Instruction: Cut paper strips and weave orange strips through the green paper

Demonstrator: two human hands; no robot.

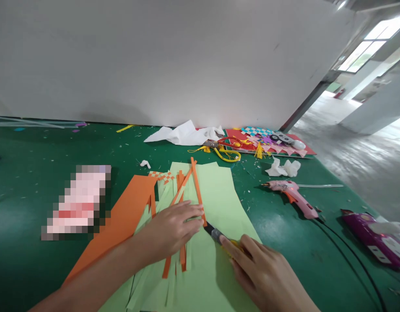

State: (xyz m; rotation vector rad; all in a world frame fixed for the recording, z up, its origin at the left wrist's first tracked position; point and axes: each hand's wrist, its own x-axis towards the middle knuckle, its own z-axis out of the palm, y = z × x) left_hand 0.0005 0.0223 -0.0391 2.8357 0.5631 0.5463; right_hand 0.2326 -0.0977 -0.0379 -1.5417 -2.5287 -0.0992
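My right hand (pixel 260 266) is wrapped round a yellow utility knife (pixel 216 235), whose dark blade points up and left. The blade's tip meets the lower end of a narrow orange paper strip (pixel 197 184). My left hand (pixel 177 227) has its fingertips closed together on that strip near the blade. Both hands are over light green paper sheets (pixel 219 190). Under and around my left hand lie several loose orange and green strips (pixel 166 266). An orange paper sheet (pixel 122 221) is at the left, beside a small orange-and-white woven piece (pixel 166 177).
Red- and yellow-handled scissors (pixel 224 149) lie behind the sheets, near white tissue (pixel 183 133). A red board (pixel 309 149) bears paper decorations. A pink glue gun (pixel 293 193) and purple device (pixel 375 238) are right; a blurred pink object (pixel 78 197) is left.
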